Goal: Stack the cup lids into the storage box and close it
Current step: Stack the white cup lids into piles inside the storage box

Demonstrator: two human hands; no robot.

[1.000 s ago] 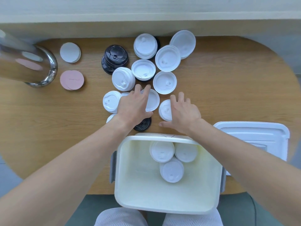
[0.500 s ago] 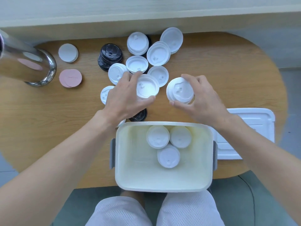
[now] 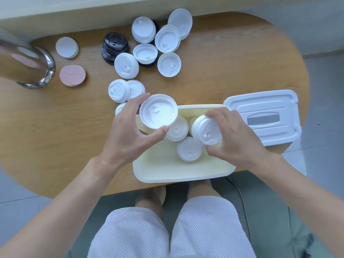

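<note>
Left hand (image 3: pixel 130 135): grasping a white lid (image 3: pixel 158 111) by its rim, thumb on the near edge, fingers on the far edge, held above the far left corner of the storage box (image 3: pixel 178 170). Right hand (image 3: pixel 236 136): grasping a small stack of white lids (image 3: pixel 206 130), fingers curled over the far side, thumb at the near side, held over the right part of the box.

Inside the box, below the hands: three stacks of white lids (image 3: pixel 189 148) standing close together toward the far side, partly hidden by the held ones. Cream box, open, resting on the near edge of the wooden table (image 3: pixel 232 67).

Just right of the box: white box cover (image 3: pixel 264 116), lying flat on the table, apart from the box.

Beyond the hands, still on the table: a loose cluster of white lids (image 3: pixel 168 64), some upside down, some overlapping; two more white lids (image 3: pixel 119 90) side by side near the left hand, a third partly hidden behind that hand. Black lids (image 3: pixel 115 47) stacked at the left of the cluster, another dark one under a white lid farther right.

Farther left: a white round disc (image 3: pixel 67 47), pink round discs (image 3: pixel 72 75) overlapping, and a shiny metal container (image 3: pixel 26 66) at the table's left edge.

Below the table: knees in white mesh shorts (image 3: pixel 167 229).
</note>
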